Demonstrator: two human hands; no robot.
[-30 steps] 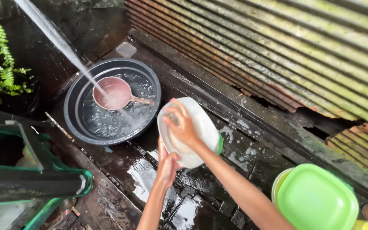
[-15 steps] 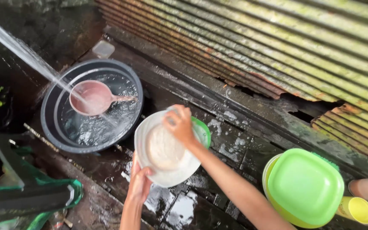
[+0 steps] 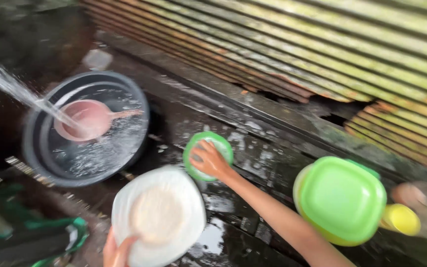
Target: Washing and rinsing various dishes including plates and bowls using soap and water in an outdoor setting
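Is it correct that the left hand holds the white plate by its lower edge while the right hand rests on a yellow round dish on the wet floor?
Not quite. In the head view the round dish under the right hand is green, not yellow. The left hand does hold the white plate by its lower edge.

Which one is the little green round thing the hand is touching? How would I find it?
Start at the big dark basin where the water pours in, then look right across the wet dark floor. There sits a small round green dish with the right hand resting on it. It is smaller and rounder than the square green plates stacked farther right, and unlike the white plate nearby.
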